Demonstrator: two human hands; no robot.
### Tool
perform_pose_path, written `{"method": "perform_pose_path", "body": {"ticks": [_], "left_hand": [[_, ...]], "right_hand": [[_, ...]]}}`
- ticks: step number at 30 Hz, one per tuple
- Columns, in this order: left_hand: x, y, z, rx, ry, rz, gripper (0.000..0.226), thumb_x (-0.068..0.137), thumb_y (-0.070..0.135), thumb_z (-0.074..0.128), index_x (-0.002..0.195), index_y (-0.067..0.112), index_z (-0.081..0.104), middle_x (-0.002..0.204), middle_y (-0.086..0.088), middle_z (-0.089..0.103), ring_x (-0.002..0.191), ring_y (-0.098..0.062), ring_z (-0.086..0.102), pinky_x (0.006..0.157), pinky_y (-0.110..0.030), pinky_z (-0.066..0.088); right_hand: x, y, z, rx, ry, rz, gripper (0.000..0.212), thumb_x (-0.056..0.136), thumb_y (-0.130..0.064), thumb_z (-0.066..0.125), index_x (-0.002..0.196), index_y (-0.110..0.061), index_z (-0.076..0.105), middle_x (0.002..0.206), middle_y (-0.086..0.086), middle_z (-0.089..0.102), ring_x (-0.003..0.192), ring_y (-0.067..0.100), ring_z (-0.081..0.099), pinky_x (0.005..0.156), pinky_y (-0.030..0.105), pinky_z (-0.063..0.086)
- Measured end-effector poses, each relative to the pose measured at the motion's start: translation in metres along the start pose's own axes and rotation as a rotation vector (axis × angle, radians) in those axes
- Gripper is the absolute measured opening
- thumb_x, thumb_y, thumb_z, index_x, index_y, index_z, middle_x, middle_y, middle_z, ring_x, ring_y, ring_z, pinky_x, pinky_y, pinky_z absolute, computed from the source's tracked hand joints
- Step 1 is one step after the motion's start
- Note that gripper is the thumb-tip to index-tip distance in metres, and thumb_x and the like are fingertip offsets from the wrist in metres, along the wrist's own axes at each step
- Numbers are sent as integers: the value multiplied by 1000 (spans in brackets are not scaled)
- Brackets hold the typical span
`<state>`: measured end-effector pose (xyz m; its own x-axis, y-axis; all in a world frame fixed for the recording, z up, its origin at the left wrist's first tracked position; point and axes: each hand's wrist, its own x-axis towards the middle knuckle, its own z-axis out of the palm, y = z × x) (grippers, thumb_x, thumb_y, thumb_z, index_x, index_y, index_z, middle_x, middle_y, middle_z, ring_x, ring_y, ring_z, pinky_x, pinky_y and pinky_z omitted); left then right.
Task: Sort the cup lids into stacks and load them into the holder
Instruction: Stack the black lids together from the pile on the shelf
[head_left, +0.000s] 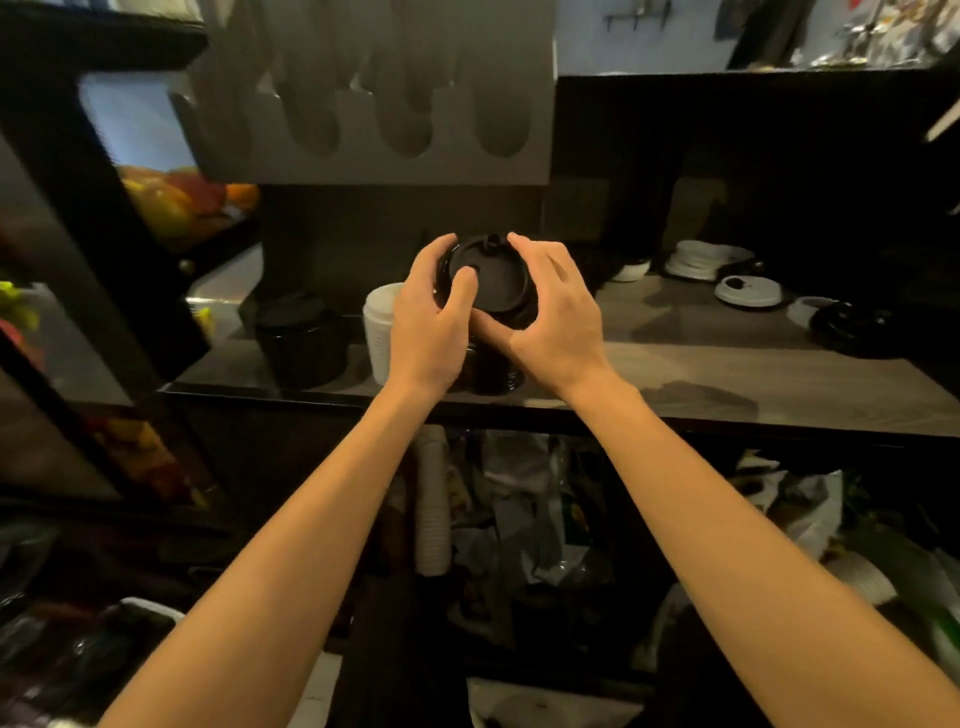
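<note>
Both hands meet at the centre of the frame over a black cup lid (493, 275), which is tilted toward the camera with its sip spout at the far edge. The left hand (426, 317) curls round the lid's left rim with the thumb pressed on its top. The right hand (556, 312) cups the right rim, fingers bent over the far edge and thumb under the near one, so each grip is closed on the lid.

Just below the hands more black lids (488, 371) stand on the tabletop (727, 374). Whether the held lid already sits on them, I cannot tell.

This looks like the stacking step: black lids being squared into one pile. The next move probably calls for seating the lid flat and aligned, or lifting the pile toward the holder.

The grey metal holder (374, 156) hangs at upper centre. Its round-ended slots are blurred and I can make out no lids in them.

At left on the tabletop stand a black lid stack (301, 338) and a white lid stack (378, 322), the white one just beside the left hand. At right, unsorted, lie loose white lids (706, 260) and a dark heap of black lids (852, 327).
</note>
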<state>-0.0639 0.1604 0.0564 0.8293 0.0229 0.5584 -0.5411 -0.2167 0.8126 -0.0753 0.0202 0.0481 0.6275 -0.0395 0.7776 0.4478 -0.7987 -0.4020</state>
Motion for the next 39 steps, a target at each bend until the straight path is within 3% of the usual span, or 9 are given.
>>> {"method": "perform_pose_path", "body": {"ticks": [4,7,10,15,19,22,28,35,39], "left_hand": [[1,-9,-40,86,119,55,44,103,28,52,144,14,54,138,0,61,129,-11,55,111,-38,47],[3,-20,-67,172,214,71,40,103,28,51,140,12,57,125,3,60,110,5,53,96,-8,41],[7,-34,-96,267,278,64,41,102,31,51,138,12,59,125,2,52,104,7,49,86,1,35],[17,-63,-133,300,342,-34,40,101,35,51,136,17,60,135,5,50,125,-7,47,105,-22,39],[23,-77,-153,268,340,-202,39,103,35,50,140,22,55,138,6,50,125,-7,47,99,-20,37],[28,-87,-160,191,282,-303,41,104,34,50,142,20,53,142,3,53,131,-11,48,106,-30,40],[37,-100,-163,129,266,-377,36,103,32,50,136,22,58,127,5,59,118,-10,54,93,-26,42],[45,-115,-167,139,293,-392,35,94,39,55,121,21,67,113,1,65,106,-12,61,81,-27,48],[48,-112,-164,127,279,-389,34,98,34,52,129,21,61,113,3,63,104,-11,59,81,-28,45]], "right_hand": [[7,-38,26,-22,-48,-60,83,82,-62,68,144,-12,49,135,2,54,122,17,53,95,28,49],[12,-61,46,24,-95,-77,82,82,-59,71,144,-10,49,138,4,49,120,17,54,89,23,47],[18,-79,68,27,-167,-106,82,84,-61,69,146,-11,47,138,2,48,120,16,54,90,26,51],[33,-101,102,-43,-309,-102,77,88,-65,60,149,-23,42,140,1,51,125,21,50,101,39,47],[48,-117,127,-151,-405,-104,74,90,-67,55,148,-23,44,140,3,54,129,24,47,106,41,40],[57,-123,142,-287,-511,-94,73,91,-70,48,147,-23,47,139,5,54,129,26,46,105,42,35],[57,-126,152,-472,-551,-131,71,92,-76,37,134,-23,60,127,5,62,122,27,48,101,43,33],[72,-134,155,-445,-660,-107,67,91,-71,47,134,-22,59,133,6,56,126,27,44,102,40,37],[75,-136,154,-458,-674,-105,63,93,-70,45,127,-20,62,123,5,62,112,24,54,92,38,40]]}}
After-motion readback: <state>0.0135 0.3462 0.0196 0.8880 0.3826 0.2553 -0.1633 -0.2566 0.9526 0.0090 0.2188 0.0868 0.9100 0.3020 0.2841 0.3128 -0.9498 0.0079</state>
